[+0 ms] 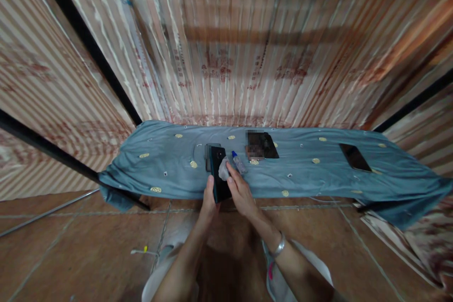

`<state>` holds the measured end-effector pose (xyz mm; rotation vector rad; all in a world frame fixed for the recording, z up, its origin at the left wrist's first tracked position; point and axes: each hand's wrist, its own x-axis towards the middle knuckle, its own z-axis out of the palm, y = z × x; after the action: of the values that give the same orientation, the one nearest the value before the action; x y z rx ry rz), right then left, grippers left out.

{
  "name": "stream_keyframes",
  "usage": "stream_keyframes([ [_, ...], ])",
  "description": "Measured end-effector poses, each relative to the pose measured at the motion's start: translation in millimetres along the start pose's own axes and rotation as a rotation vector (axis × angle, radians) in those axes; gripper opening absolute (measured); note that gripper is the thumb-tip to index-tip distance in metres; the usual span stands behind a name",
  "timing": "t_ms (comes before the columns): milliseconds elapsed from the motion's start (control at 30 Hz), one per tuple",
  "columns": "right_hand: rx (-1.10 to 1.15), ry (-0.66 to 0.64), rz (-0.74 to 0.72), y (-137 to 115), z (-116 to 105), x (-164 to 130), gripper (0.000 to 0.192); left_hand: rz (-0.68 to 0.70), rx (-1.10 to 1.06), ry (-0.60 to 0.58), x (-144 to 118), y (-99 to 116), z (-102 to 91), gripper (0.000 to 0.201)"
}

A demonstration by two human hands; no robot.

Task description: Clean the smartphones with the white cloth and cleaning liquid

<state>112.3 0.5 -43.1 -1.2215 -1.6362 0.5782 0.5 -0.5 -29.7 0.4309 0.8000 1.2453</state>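
Note:
My left hand (210, 197) is wrapped around the lower left side of a dark smartphone (219, 189), holding it tilted with its camera side up. In my right hand (241, 192) is a crumpled whitish cloth or tissue (223, 169), pinched in the fingers and pressed against the phone's back. Just beyond the right hand, a small clear bottle with a blue cap (239, 163) lies on the blue cloth. Partly hidden behind the phone is a dark-edged case or frame (208, 157).
A blue patterned cloth (170, 160) covers the low narrow table. A dark tablet or open folding device (271, 145), partly pixelated, lies near the middle. Another dark phone (355, 157) lies at the right. Black poles (88, 47) and striped curtains surround the table above a tiled floor.

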Motion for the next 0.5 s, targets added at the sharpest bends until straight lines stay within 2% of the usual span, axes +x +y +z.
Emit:
stream_keyframes([
  [233, -0.130, -0.080, -0.111, -6, 8, -23, 0.058, -0.005, -0.031, 0.103, 1, 7, -6.5, 0.042],
  [333, -0.188, -0.089, -0.161, -11, 12, -33, 0.061, -0.005, -0.028, 0.095, 0, 12, -8.6, 0.046],
  [500, -0.248, -0.164, -0.322, -20, 13, -43, 0.067, -0.138, -0.011, 0.092, -4, 19, -11.0, 0.057],
])
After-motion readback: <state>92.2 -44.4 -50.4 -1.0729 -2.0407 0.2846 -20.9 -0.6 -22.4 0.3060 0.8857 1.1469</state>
